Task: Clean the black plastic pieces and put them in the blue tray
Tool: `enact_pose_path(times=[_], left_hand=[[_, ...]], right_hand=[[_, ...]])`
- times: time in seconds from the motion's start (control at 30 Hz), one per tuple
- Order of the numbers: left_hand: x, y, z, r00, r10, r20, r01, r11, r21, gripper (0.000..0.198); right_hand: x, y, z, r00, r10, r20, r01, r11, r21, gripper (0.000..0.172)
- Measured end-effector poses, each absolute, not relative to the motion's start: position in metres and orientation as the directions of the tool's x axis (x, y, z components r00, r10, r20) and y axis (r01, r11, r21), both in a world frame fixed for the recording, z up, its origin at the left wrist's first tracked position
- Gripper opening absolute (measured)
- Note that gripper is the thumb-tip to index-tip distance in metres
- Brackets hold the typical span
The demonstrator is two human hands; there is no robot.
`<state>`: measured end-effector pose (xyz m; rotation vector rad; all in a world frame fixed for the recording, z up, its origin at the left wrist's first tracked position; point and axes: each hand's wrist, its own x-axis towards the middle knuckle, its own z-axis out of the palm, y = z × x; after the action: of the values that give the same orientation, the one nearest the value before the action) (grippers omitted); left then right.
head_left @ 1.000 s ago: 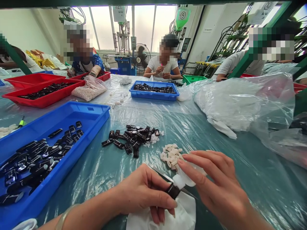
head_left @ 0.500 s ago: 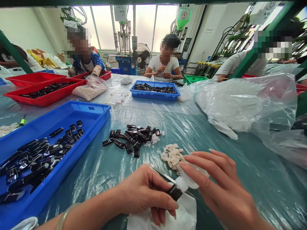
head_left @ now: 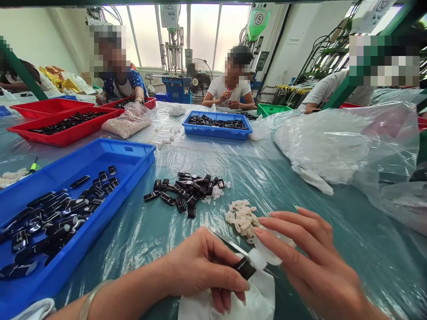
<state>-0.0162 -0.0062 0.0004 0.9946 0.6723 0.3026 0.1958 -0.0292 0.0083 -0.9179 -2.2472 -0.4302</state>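
My left hand (head_left: 207,271) is closed around a small glossy black plastic part (head_left: 245,268), with a thin pointed metal tool (head_left: 228,240) lying along it. A soft white translucent piece (head_left: 257,258) sits against the end of the black part. My right hand (head_left: 320,258) has its fingers stretched out and apart, the index fingertip by a thin translucent flap (head_left: 271,253); its thumb is hidden. Below my left hand lies a white cloth or sheet (head_left: 230,306). Just beyond the hands is a heap of small cream-coloured rings (head_left: 242,218).
A pile of black parts (head_left: 187,189) lies mid-table beside white scraps (head_left: 215,193). On the left stands a blue tray (head_left: 133,153) with black parts. A large clear plastic bag (head_left: 320,138) fills the right. Several people sit around, with red trays (head_left: 63,140) and another blue tray (head_left: 216,130).
The view has shifted slightly. My hands keep nearly the same pose around the black part and tool. Across the table, a person's hand has shifted slightly near the bag.
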Motion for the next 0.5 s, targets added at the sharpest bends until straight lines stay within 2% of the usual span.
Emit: enact_pose_path(times=[0.5], left_hand=[[-0.0180,-0.0055,-0.0005,0.763,0.518,-0.387,0.088,0.510,0.855,0.015]], right_hand=[[0.2053,-0.0285,0.0068,-0.592,0.504,0.629,0.691,0.719,0.074,0.027]])
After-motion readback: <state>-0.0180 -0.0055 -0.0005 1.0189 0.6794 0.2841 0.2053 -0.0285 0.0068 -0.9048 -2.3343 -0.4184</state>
